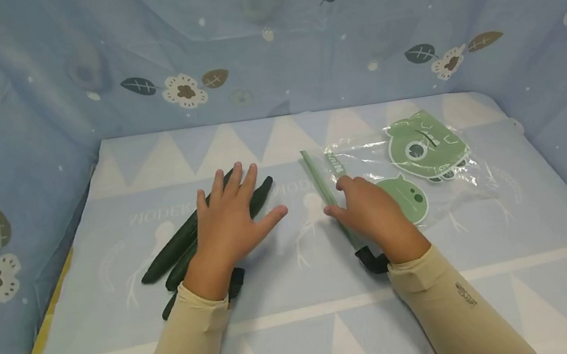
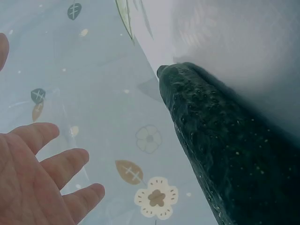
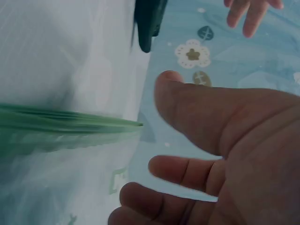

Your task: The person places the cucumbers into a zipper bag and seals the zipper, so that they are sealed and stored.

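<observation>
Several dark green cucumbers [image 1: 170,254] lie slantwise on the left of the table. My left hand [image 1: 228,216] is spread over them, fingers straight and thumb out to the right, and hides their middles. One bumpy cucumber [image 2: 220,136] fills the right of the left wrist view, apart from the fingers. My right hand [image 1: 372,209] hovers by a long, thin green thing [image 1: 315,175] with a black hooked end [image 1: 370,261]. Its fingers are loosely bent and hold nothing. In the right wrist view the green thing [image 3: 70,122] looks pleated and tapers to a tip.
Clear plastic [image 1: 367,145] with green cartoon figures [image 1: 426,145] lies to the right of the green thing. A short black piece [image 1: 236,282] shows beside my left wrist. Blue patterned cloth [image 1: 261,38] hangs behind and at both sides of the table [image 1: 286,337].
</observation>
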The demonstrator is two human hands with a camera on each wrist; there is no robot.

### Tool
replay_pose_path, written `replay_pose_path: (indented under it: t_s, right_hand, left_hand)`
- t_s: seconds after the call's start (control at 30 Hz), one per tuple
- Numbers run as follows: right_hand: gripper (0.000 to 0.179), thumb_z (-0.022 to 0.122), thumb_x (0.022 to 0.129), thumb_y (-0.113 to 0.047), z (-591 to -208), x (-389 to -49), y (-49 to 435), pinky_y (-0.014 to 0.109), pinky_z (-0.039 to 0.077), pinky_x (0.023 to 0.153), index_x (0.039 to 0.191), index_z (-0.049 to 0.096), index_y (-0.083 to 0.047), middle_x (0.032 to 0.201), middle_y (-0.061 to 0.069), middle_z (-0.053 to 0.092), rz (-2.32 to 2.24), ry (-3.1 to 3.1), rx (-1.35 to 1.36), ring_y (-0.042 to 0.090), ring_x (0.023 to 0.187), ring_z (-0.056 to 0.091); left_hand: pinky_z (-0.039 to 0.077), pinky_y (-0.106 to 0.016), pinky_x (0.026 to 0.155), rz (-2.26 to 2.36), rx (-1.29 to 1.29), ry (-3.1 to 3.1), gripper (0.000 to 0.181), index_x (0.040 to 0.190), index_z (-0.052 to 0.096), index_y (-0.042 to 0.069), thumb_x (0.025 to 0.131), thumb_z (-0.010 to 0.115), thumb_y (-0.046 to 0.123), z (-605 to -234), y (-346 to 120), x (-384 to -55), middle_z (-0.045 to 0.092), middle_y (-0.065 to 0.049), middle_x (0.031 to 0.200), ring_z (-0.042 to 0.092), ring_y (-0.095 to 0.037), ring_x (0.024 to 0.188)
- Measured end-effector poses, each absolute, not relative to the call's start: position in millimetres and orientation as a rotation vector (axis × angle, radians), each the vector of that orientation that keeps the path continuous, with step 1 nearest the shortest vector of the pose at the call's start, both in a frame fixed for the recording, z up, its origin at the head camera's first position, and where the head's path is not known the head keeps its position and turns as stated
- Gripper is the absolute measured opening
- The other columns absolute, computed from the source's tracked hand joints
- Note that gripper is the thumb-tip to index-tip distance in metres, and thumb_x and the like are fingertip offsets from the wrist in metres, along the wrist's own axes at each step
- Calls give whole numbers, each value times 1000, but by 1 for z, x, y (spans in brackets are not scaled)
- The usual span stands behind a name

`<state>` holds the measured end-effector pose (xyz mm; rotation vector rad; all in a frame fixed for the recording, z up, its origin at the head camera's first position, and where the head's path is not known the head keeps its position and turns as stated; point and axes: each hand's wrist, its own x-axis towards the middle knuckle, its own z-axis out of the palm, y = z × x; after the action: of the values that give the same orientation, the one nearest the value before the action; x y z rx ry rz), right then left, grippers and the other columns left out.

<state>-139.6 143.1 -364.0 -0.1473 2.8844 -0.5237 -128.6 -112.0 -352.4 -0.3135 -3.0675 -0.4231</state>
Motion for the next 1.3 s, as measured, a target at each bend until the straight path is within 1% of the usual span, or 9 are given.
replay_pose_path:
  t_s: [0.17, 0.33, 0.5, 0.6, 0.7, 0.87, 1.0, 1.17, 1.3]
  right_hand:
    - [55, 67, 96, -45, -374, -146, 147, 48, 52, 85, 126, 54, -1, 116, 20, 66, -485, 2811, -84, 33, 98, 63]
    - [48, 65, 97, -42, -381, -151, 150, 43, 50, 79, 120, 56, -1, 108, 17, 66, -453, 2746, -67, 29, 90, 60]
    - [27, 59, 100, -29, -381, -155, 150, 40, 49, 72, 107, 62, -3, 97, 13, 66, -435, 2765, -106, 27, 83, 60]
    - [21, 51, 100, -18, -381, -155, 150, 42, 51, 73, 102, 65, -2, 94, 15, 68, -437, 2825, -143, 28, 81, 61]
    - [25, 47, 97, -12, -381, -153, 149, 45, 52, 78, 107, 66, -1, 101, 18, 70, -458, 2870, -137, 30, 85, 62]
    - [35, 54, 93, -10, -375, -151, 146, 49, 52, 89, 127, 63, -3, 121, 20, 69, -532, 2892, -90, 33, 101, 63]
    - [41, 56, 91, -8, -369, -150, 144, 49, 51, 91, 131, 61, -4, 128, 19, 66, -569, 2915, -83, 34, 105, 62]
    - [41, 53, 93, -4, -362, -146, 142, 51, 51, 93, 133, 60, -8, 130, 18, 65, -596, 2963, -82, 35, 111, 63]
    - [41, 52, 93, -1, -358, -141, 141, 49, 53, 85, 131, 63, -11, 117, 19, 66, -614, 3068, -127, 35, 100, 63]
  left_hand:
    - [7, -71, 120, -439, -300, -3090, 99, 164, 17, 29, 87, 48, 82, -352, -114, -130, 15, -4, 171, 7, -37, 158]
    - [9, -72, 119, -432, -294, -3104, 100, 164, 15, 29, 86, 47, 83, -353, -115, -132, 15, -4, 171, 8, -37, 158]
    - [8, -72, 119, -449, -303, -3096, 100, 164, 15, 28, 87, 49, 82, -352, -116, -134, 15, -4, 171, 9, -38, 158]
    - [8, -72, 119, -458, -301, -3098, 101, 165, 15, 28, 87, 49, 82, -352, -117, -133, 15, -4, 171, 9, -38, 158]
    - [8, -72, 119, -461, -299, -3105, 100, 165, 14, 28, 88, 48, 82, -354, -116, -133, 14, -4, 172, 9, -38, 158]
    - [7, -71, 120, -468, -313, -3113, 94, 164, 16, 27, 91, 47, 78, -356, -114, -133, 12, -5, 172, 7, -37, 158]
    - [7, -71, 120, -457, -319, -3113, 91, 164, 17, 27, 93, 47, 75, -356, -113, -133, 12, -5, 172, 7, -37, 158]
    - [7, -71, 120, -445, -311, -3106, 91, 164, 18, 27, 93, 48, 75, -357, -113, -133, 13, -5, 172, 8, -37, 158]
    - [7, -71, 120, -445, -309, -3103, 91, 164, 19, 26, 93, 49, 74, -357, -113, -132, 14, -5, 172, 8, -38, 158]
